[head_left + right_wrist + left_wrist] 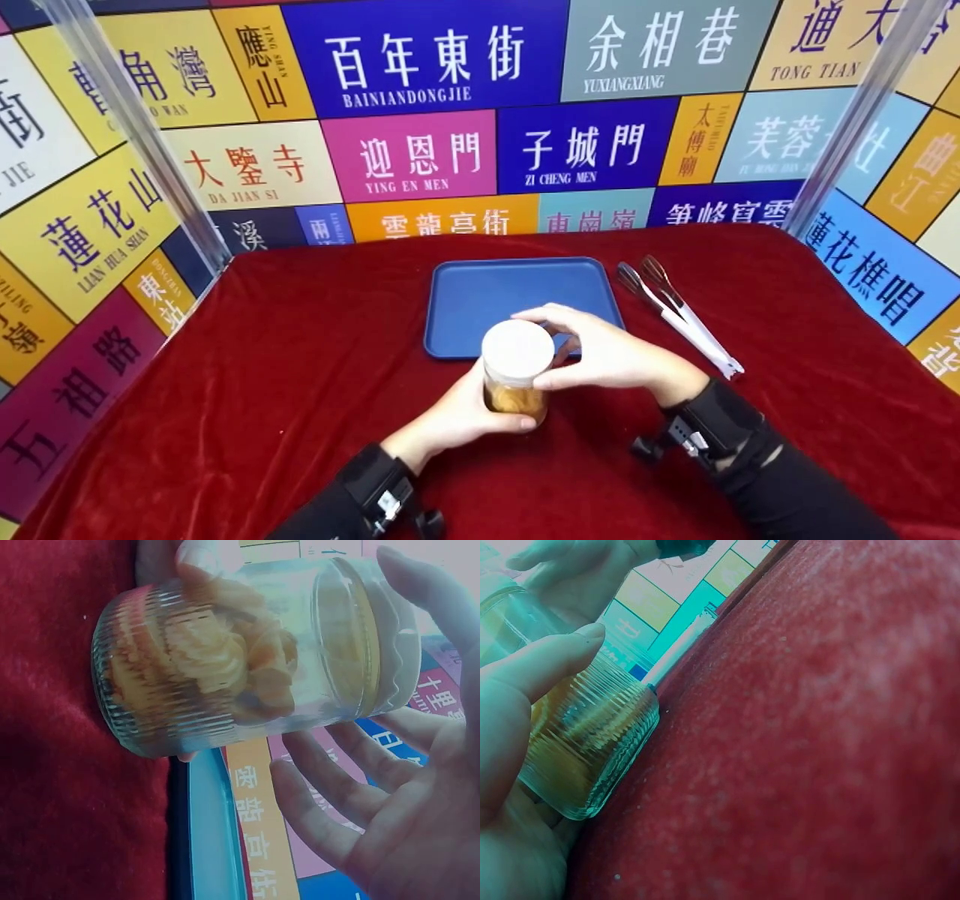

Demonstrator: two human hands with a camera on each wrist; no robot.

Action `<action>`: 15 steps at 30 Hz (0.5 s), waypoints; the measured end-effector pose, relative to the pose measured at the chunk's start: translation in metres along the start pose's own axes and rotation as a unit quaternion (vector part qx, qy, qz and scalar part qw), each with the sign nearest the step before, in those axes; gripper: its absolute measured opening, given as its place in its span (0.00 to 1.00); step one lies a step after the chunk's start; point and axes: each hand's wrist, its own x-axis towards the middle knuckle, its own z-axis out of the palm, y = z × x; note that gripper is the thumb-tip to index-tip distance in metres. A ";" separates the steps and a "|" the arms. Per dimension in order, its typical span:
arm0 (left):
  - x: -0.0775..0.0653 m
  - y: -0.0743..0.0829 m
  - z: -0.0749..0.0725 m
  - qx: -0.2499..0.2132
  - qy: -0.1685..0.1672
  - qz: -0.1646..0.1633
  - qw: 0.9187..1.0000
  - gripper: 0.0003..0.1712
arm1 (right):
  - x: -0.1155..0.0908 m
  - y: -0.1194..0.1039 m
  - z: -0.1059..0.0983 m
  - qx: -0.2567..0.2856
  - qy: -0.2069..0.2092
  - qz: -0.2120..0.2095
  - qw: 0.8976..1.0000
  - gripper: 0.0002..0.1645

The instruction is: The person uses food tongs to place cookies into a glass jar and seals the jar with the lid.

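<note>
A clear ribbed glass jar (516,397) with a white lid (517,349) is held up above the red cloth, in front of the tray. My left hand (465,409) grips its lower body, thumb across the near side. Around the lid, my right hand (611,354) has its thumb on the near side and its index finger on the far side. Swirled golden cookies (206,652) show through the glass in the right wrist view. There the other fingers of the right hand hang loosely curled below the jar. The lid sits on the jar's mouth.
Behind the jar lies a blue tray (517,289) on the red cloth (315,360). Tongs (690,324) with white handles and brown and dark tips rest right of the tray. Clear posts (847,120) and a colourful sign-printed wall (420,67) stand behind.
</note>
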 end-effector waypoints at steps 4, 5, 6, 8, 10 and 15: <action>0.001 -0.001 0.000 -0.003 -0.003 0.005 1.000 0.57 | 0.001 0.002 0.000 0.005 0.001 -0.005 1.000 0.42; 0.001 -0.001 0.000 -0.003 -0.004 0.004 1.000 0.57 | 0.001 0.002 0.000 0.002 0.002 -0.006 1.000 0.42; 0.001 -0.001 0.000 -0.003 -0.005 0.005 1.000 0.57 | 0.001 0.002 0.001 -0.002 0.003 -0.007 1.000 0.42; 0.001 -0.001 0.000 -0.004 -0.006 0.006 1.000 0.57 | 0.001 0.002 0.001 -0.005 0.005 -0.008 1.000 0.42; 0.001 -0.001 0.000 -0.005 -0.006 0.006 1.000 0.57 | 0.002 0.001 0.002 -0.006 0.009 -0.007 1.000 0.42; 0.000 0.000 0.000 -0.001 -0.004 0.004 1.000 0.57 | 0.002 -0.002 0.006 -0.010 0.030 0.019 0.999 0.42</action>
